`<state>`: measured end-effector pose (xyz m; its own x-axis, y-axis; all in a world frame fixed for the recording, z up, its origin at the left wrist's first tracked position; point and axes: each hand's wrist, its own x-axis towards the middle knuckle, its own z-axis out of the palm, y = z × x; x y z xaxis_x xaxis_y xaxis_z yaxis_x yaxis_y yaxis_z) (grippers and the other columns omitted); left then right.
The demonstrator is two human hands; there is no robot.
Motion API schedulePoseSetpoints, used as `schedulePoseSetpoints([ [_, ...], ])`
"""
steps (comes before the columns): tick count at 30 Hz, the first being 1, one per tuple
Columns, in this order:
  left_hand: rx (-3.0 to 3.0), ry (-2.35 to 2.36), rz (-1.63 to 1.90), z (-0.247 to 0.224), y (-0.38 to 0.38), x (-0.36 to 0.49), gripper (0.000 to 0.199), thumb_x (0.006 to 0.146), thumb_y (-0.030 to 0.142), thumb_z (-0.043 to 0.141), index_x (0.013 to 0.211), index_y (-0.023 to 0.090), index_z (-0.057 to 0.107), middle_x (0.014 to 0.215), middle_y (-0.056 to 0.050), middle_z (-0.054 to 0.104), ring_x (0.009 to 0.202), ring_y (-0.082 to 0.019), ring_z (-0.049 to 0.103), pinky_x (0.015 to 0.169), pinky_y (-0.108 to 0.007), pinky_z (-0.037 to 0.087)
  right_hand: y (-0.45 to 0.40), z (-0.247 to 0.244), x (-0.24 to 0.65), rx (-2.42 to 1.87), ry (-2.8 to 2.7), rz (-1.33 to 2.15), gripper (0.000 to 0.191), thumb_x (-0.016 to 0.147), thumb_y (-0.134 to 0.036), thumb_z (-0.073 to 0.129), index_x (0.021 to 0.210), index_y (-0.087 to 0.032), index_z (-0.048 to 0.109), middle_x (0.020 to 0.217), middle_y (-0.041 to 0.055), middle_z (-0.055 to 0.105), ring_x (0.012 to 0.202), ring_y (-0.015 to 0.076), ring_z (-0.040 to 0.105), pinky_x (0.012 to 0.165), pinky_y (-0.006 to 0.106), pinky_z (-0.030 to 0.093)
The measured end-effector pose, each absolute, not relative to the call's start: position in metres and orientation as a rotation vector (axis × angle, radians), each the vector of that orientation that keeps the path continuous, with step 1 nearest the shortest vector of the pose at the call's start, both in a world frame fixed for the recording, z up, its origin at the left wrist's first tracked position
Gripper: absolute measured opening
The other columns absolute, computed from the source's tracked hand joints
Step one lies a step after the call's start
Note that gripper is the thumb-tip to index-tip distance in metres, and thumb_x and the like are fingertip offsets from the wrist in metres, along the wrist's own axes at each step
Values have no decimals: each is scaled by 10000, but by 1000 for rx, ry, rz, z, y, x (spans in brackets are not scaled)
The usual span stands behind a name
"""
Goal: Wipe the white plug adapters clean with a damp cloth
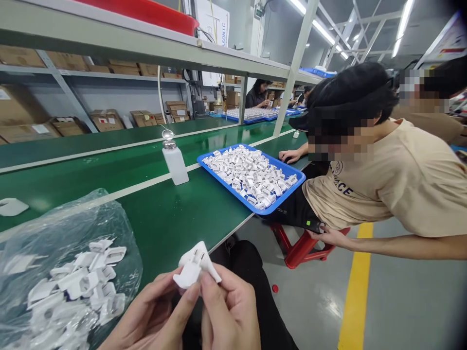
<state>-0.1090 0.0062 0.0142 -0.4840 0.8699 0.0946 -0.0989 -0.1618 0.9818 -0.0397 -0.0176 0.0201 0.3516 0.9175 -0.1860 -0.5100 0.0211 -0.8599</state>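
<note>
In front of me, a white plug housing [188, 274] with two prongs is held up between both hands. My left hand [156, 308] pinches it from the left, thumb in front. My right hand [231, 301] has its thumb and fingers closed on a thin white piece, cloth-like in look [209, 267], which lies against the plug housing's right and back side. Fingertips partly hide where the two touch. To the left, a clear plastic bag [120, 223] holds many similar white plug housings [78, 282].
A blue tray [268, 210] heaped with white plug parts stands on the green bench [175, 214]. Left of it is a white pump bottle [175, 165]. A person in a beige shirt [397, 180] leans at the right, near a red stool [302, 250]. A shelf beam [146, 51] crosses above.
</note>
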Motion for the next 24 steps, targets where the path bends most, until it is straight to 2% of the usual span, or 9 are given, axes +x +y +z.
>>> schedulePoseSetpoints([
  [2,836,1400,1727,18,0,-105,457,451,314,989,846,199,791,870,25,826,722,-103,756,762,-84,596,-26,12,-46,-1156,-574,1032,510,940,-571,610,1185,-148,756,469,-39,497,350,108,412,315,224,298],
  [4,654,1407,1674,26,-3,-103,509,343,338,1002,774,186,777,793,11,817,670,-118,750,697,-99,608,-33,8,-51,-1293,-693,827,443,955,-533,600,1155,-182,783,560,18,621,465,160,585,398,248,449],
  [7,406,1408,1575,37,-3,-106,591,181,357,1005,682,172,753,692,-14,796,598,-136,727,593,-126,607,-42,7,-56,-1408,-921,496,307,975,-401,606,1173,-253,789,715,50,762,570,182,680,552,280,562],
  [9,334,1354,1527,41,-3,-110,617,151,386,1009,667,171,749,689,-25,791,600,-145,723,574,-146,605,-46,6,-57,-1360,-1075,306,331,980,-262,591,1276,-316,732,733,25,783,578,171,690,599,280,571],
  [12,286,1220,1419,41,-2,-117,601,181,391,1023,670,172,753,690,-25,779,619,-147,717,596,-171,608,-45,3,-52,-1233,-1273,106,541,971,-116,535,1462,-344,558,721,-6,781,573,158,701,601,281,546],
  [16,381,1170,1332,42,0,-125,527,240,385,1023,629,160,748,652,-26,743,617,-143,697,572,-159,587,-39,2,-35,-1096,-1488,27,518,1013,-144,479,1518,-261,481,971,48,822,611,156,735,613,309,539],
  [19,514,1181,1353,43,2,-128,470,264,390,1010,574,160,742,603,-25,708,628,-171,705,570,-179,598,-34,6,-24,-1030,-1589,30,512,1030,-154,472,1534,-241,444,960,42,819,599,156,723,576,312,512],
  [21,600,1182,1351,41,3,-131,425,263,328,999,566,164,750,577,-34,705,589,-177,692,551,-200,600,-32,11,-20,-1035,-1617,32,527,1031,-152,477,1546,-246,420,1041,46,818,595,152,720,566,315,502],
  [24,701,1180,1311,31,3,-136,398,268,203,983,606,173,775,609,-52,743,595,-191,708,575,-214,612,-30,17,-16,-1025,-1656,27,552,1017,-127,484,1554,-234,408,1189,68,787,691,156,759,578,300,517],
])
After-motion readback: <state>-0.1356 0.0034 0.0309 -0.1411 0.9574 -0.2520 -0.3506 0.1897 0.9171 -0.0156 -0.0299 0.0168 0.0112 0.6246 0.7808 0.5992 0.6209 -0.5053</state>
